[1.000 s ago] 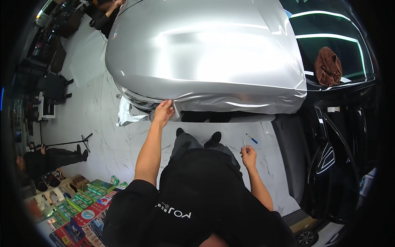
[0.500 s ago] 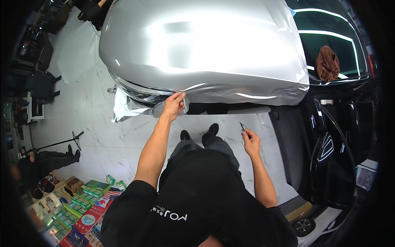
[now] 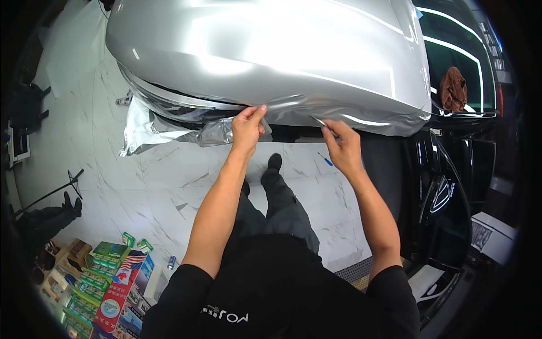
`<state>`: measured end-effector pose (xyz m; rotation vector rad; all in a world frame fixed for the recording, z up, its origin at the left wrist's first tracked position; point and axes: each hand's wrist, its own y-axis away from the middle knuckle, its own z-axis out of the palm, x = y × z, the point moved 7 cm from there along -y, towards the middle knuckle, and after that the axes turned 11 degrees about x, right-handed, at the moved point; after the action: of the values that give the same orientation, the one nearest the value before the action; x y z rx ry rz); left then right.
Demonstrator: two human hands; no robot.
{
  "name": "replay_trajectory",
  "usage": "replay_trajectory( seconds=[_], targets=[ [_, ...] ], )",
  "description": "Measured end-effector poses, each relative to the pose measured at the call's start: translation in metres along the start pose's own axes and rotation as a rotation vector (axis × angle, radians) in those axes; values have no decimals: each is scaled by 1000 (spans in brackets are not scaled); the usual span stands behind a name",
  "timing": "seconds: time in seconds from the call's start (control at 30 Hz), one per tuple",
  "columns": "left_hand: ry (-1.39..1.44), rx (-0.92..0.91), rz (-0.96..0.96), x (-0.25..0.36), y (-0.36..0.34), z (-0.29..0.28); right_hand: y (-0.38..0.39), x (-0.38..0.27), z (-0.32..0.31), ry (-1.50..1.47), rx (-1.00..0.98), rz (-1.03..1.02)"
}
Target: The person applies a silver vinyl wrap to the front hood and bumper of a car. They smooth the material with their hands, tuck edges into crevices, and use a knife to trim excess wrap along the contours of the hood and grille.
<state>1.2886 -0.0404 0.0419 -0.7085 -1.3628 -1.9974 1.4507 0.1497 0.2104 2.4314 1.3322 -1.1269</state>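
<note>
Head view: left hand (image 3: 247, 129) pinches wrinkled silver film (image 3: 339, 109) edging the silver car hood (image 3: 226, 62); right hand (image 3: 344, 148) closes round a slim pointed metal tool (image 3: 317, 121). Advisable: film taut, tool pressure light.

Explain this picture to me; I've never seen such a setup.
There is no machine: the two grips are a person's bare hands. A wide fisheye camera worn on the head looks down, so straight edges bend.

Wrinkled-edged silver film covers the front of a car. The left grip appears to pinch its edge near the headlight. The right grip holds a slim pointed tool.

A brown cloth lies on dark glass; a blue-handled tool lies on the tiled floor.
</note>
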Motion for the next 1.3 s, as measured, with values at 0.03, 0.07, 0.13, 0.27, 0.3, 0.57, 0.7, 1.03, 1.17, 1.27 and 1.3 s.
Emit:
replay_trajectory(
  seconds=[0.03,0.07,0.13,0.27,0.3,0.57,0.7,1.03,1.17,1.27,1.3],
  targets=[
    [1,13,24,0,1,1,-9,-2,7,-2,-6,-31],
    [-2,28,45,1,3,1,-19,-14,11,66,-15,-142],
    [-29,54,90,-1,0,-3,-33,-31,26,78,-22,-287],
    [-66,52,181,10,9,1,-52,-59,46,193,-7,-665],
    [-79,51,218,12,12,1,-53,-64,52,219,-6,-741],
    [-63,83,315,12,16,1,-54,-54,81,324,-31,-1092],
    [-92,133,326,12,18,6,-57,-55,79,346,-43,-1207],
    [-100,116,329,14,16,5,-56,-61,85,373,-39,-1354],
    [-96,136,331,12,18,3,-56,-67,87,425,-66,-1350],
    [-77,141,328,12,19,4,-57,-67,87,411,-74,-1351],
    [-71,137,332,12,19,4,-57,-68,88,409,-80,-1352]
  ],
)
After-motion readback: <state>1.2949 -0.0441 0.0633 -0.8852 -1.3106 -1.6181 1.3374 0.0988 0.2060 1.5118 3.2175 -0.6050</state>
